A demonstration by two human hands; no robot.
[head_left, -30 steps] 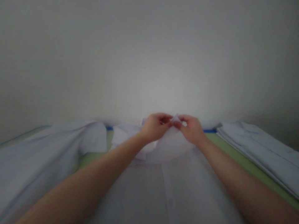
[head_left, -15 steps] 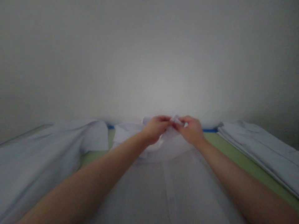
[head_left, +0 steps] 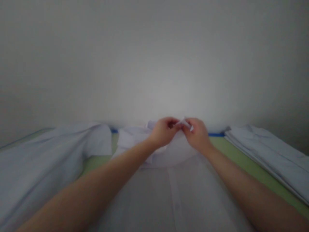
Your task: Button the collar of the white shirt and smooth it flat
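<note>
While you scan L to R: a crumpled pale-blue garment (head_left: 43,161) lies heaped along the table's left edge, on a green table top (head_left: 93,164) w/ a strip of blue tape (head_left: 216,134) at its far edge by the wall. Next, centre: a white shirt (head_left: 173,193) spread flat, button placket running toward you, collar (head_left: 184,122) at the far edge. Your left hand (head_left: 164,132) is curled narrow, fingertips pinched on the collar; your right hand (head_left: 196,134) does likewise from the other side, thumb & fingers closed on the same bit of collar, the two hands nearly touching. Pic is blurry, so exact finger placement can't be told. Far right: a stack of folded pale shirts (head_left: 267,158) along the table's right edge, well apart from your hands.
</note>
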